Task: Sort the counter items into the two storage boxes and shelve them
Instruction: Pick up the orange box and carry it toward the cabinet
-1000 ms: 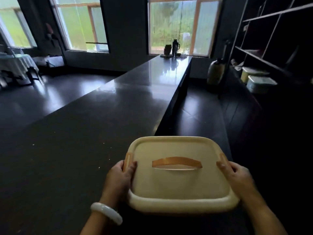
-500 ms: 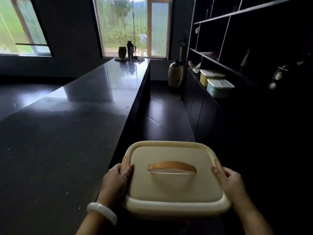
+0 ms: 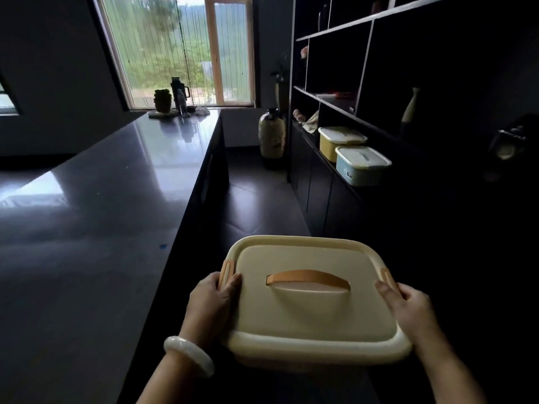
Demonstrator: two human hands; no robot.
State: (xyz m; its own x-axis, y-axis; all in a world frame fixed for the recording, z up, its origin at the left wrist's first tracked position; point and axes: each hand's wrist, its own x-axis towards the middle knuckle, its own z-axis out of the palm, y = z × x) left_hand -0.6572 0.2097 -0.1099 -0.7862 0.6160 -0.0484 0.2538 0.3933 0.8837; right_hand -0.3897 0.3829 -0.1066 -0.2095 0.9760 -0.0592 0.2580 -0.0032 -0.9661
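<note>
A cream storage box (image 3: 309, 310) with a closed lid and an orange handle hangs in the air over the aisle floor, off the dark counter (image 3: 96, 205). My left hand (image 3: 211, 301) grips its left side at an orange clip, thumb on the lid. My right hand (image 3: 408, 304) grips the right side the same way. On the dark shelf unit (image 3: 361, 33) to the right sit a yellow lidded box (image 3: 339, 141) and a pale blue lidded box (image 3: 361, 164), side by side on the low ledge.
A large ceramic vase (image 3: 271, 135) stands on the floor at the aisle's far end. A flask (image 3: 179, 94) and a small pot (image 3: 162, 100) stand at the counter's far end by the window. A pale bottle (image 3: 409, 109) is in a shelf bay.
The view has swung right, from the counter toward the shelf unit. The cream box, still held in both hands, has left the countertop and now hangs over the aisle.
</note>
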